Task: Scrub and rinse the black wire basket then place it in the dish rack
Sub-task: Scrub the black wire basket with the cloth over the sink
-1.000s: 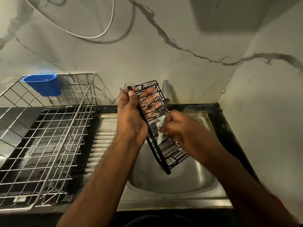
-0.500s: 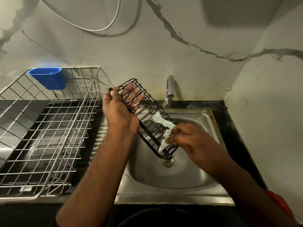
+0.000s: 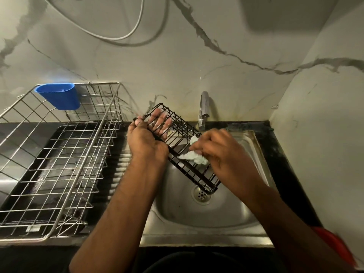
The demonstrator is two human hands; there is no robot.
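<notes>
Gripping the basket [image 3: 178,146] over the sink [image 3: 254,146], our left hand [image 3: 146,142] curls fingers through its wires; our right hand [image 3: 220,152] pinches a sudsy cloth [image 3: 195,156] against it.

Left arm: bare forearm reaches up from the lower middle of the view, wrist bent slightly back.
Left hand [image 3: 146,139]: back of the hand faces the camera; thumb on the near side and fingers [image 3: 160,123] wrapped round the far side, gripping the upper end of the black wire basket [image 3: 183,146].
Right arm: bare forearm enters from the lower right, angled up and left.
Right hand [image 3: 220,149]: knuckles up, fingers curled, pinching a white soapy scrubber [image 3: 194,155] against the basket's middle.
</notes>
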